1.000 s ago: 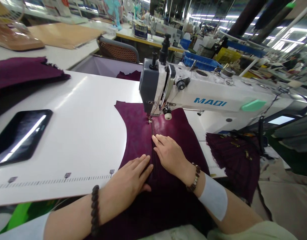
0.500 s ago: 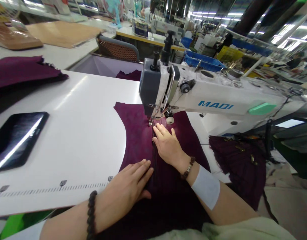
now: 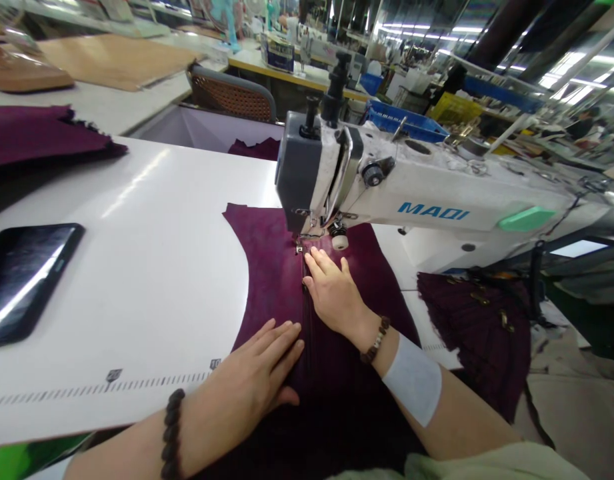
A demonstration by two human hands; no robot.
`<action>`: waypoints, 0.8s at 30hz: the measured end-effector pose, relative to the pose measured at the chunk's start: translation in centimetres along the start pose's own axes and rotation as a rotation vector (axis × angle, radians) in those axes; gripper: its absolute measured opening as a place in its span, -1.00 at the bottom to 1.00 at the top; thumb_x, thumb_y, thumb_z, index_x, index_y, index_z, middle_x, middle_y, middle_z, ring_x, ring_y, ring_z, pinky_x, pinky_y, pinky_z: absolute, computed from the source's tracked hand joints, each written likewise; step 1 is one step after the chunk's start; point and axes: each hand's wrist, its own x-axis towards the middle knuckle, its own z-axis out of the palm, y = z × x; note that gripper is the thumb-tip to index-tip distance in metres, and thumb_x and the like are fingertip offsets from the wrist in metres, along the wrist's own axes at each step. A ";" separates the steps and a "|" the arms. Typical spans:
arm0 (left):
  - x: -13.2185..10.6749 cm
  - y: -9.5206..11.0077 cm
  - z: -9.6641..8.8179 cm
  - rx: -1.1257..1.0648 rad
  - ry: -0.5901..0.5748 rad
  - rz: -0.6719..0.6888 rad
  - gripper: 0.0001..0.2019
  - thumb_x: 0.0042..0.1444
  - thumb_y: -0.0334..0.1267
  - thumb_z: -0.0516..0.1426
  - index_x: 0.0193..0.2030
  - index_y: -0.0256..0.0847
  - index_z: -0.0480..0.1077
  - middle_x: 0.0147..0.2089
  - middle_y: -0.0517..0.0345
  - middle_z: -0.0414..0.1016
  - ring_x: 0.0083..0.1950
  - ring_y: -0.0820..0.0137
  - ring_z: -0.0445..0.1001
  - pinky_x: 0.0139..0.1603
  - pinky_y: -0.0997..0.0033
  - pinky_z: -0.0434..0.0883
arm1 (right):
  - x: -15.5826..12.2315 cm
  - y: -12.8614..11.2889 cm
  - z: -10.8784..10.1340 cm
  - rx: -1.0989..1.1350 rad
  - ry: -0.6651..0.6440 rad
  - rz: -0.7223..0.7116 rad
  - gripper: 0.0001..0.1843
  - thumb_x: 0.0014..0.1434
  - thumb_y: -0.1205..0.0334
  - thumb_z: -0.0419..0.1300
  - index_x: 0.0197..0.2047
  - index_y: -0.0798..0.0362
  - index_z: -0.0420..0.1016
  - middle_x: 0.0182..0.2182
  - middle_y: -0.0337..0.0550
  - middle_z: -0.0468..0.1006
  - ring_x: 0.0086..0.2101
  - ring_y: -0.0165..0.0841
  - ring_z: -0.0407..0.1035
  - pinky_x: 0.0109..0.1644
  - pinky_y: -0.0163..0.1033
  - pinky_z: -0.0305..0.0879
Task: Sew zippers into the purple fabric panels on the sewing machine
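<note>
A dark purple fabric piece lies flat under the sewing machine, with a dark zipper running lengthwise along its middle. My left hand rests flat on the cloth left of the zipper, fingers stretched out and thumb apart. Close to the presser foot, my right hand presses on the fabric with its fingers extended, just right of the zipper. Neither hand grasps anything. The fabric under both palms is hidden.
A black phone lies on the white table at left. Behind it is more purple fabric. Purple pieces with metal zipper pulls hang at the right. A chair and a blue crate stand beyond.
The view has shifted slightly, moving the phone and table markings left in the picture. Both hands stay flat on the fabric, almost unmoved relative to the machine.
</note>
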 end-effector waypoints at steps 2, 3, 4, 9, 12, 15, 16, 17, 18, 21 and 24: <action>0.0 -0.1 0.0 -0.001 0.001 -0.003 -0.51 0.14 -0.03 0.10 0.09 -0.37 0.35 0.12 -0.19 0.38 0.13 0.12 0.36 0.15 0.10 0.36 | 0.1 0.0 0.0 0.001 0.000 0.004 -0.53 0.31 0.24 -0.14 0.26 0.17 0.10 0.26 0.03 0.07 0.24 -0.21 -0.03 0.24 0.17 -0.06; 0.0 -0.2 0.0 0.001 -0.005 -0.005 -0.51 0.14 -0.03 0.10 0.09 -0.36 0.34 0.12 -0.19 0.37 0.14 0.12 0.36 0.15 0.10 0.35 | 0.1 0.0 0.0 0.001 0.001 0.005 -0.52 0.31 0.24 -0.14 0.26 0.17 0.10 0.26 0.04 0.07 0.23 -0.21 -0.02 0.24 0.17 -0.07; 0.0 -0.3 0.0 0.002 -0.009 -0.004 -0.51 0.14 -0.03 0.10 0.09 -0.36 0.34 0.12 -0.19 0.37 0.14 0.12 0.36 0.15 0.10 0.35 | 0.2 0.0 0.1 0.001 0.001 0.006 -0.52 0.31 0.24 -0.14 0.26 0.18 0.10 0.26 0.04 0.07 0.23 -0.20 -0.02 0.24 0.18 -0.07; -0.1 -0.7 0.4 -0.016 0.006 -0.018 -0.50 0.15 -0.02 0.10 0.11 -0.34 0.33 0.14 -0.18 0.35 0.16 0.14 0.33 0.18 0.09 0.32 | 0.5 0.0 0.2 0.004 0.003 0.010 -0.53 0.31 0.23 -0.15 0.26 0.17 0.10 0.26 0.01 0.08 0.23 -0.23 -0.01 0.24 0.18 -0.07; 0.0 -1.0 0.8 -0.029 0.024 -0.031 -0.49 0.14 0.00 0.10 0.10 -0.35 0.34 0.14 -0.18 0.35 0.16 0.13 0.33 0.19 0.08 0.31 | 0.9 0.2 0.2 -0.007 0.007 0.007 -0.53 0.32 0.23 -0.14 0.25 0.18 0.10 0.25 0.03 0.09 0.22 -0.22 0.01 0.25 0.17 -0.08; 0.1 -1.3 1.1 -0.042 0.017 -0.039 -0.49 0.14 0.01 0.09 0.10 -0.36 0.34 0.14 -0.18 0.35 0.17 0.14 0.32 0.21 0.08 0.29 | 1.3 0.3 0.2 -0.017 0.007 0.007 -0.53 0.31 0.23 -0.13 0.25 0.18 0.11 0.24 0.06 0.12 0.20 -0.21 0.03 0.24 0.15 -0.07; 0.2 -1.4 1.2 -0.049 0.017 -0.046 -0.48 0.14 0.01 0.09 0.11 -0.35 0.33 0.15 -0.18 0.34 0.18 0.14 0.31 0.22 0.08 0.28 | 1.4 0.4 0.2 -0.019 0.008 0.008 -0.53 0.31 0.23 -0.13 0.25 0.18 0.11 0.24 0.05 0.13 0.20 -0.21 0.04 0.24 0.14 -0.07; 0.2 -1.5 1.2 -0.056 0.018 -0.055 -0.48 0.14 0.01 0.09 0.11 -0.34 0.32 0.15 -0.17 0.34 0.18 0.15 0.31 0.23 0.08 0.26 | 1.5 0.4 0.3 -0.019 0.009 0.008 -0.53 0.31 0.23 -0.12 0.25 0.18 0.11 0.24 0.05 0.13 0.20 -0.20 0.05 0.24 0.14 -0.07; 0.2 -1.5 1.2 -0.064 0.018 -0.061 -0.48 0.14 0.01 0.09 0.12 -0.34 0.32 0.15 -0.16 0.34 0.19 0.15 0.30 0.24 0.08 0.26 | 1.6 0.4 0.3 -0.017 0.011 0.006 -0.53 0.31 0.23 -0.12 0.25 0.18 0.11 0.23 0.05 0.14 0.19 -0.20 0.05 0.24 0.14 -0.06; 0.3 -1.7 1.1 -0.083 0.018 -0.048 -0.48 0.14 0.00 0.10 0.12 -0.34 0.31 0.15 -0.16 0.34 0.19 0.15 0.30 0.23 0.08 0.26 | 1.8 0.7 0.4 -0.001 0.017 0.001 -0.52 0.31 0.23 -0.14 0.25 0.19 0.10 0.23 0.06 0.14 0.20 -0.20 0.05 0.25 0.15 -0.08; 0.4 -1.7 0.8 -0.075 0.021 -0.028 -0.48 0.14 -0.01 0.10 0.11 -0.36 0.32 0.14 -0.18 0.35 0.18 0.13 0.31 0.21 0.06 0.28 | 1.6 0.9 0.4 0.043 0.020 -0.012 -0.52 0.32 0.25 -0.17 0.26 0.23 0.09 0.23 0.07 0.14 0.21 -0.22 0.03 0.27 0.16 -0.13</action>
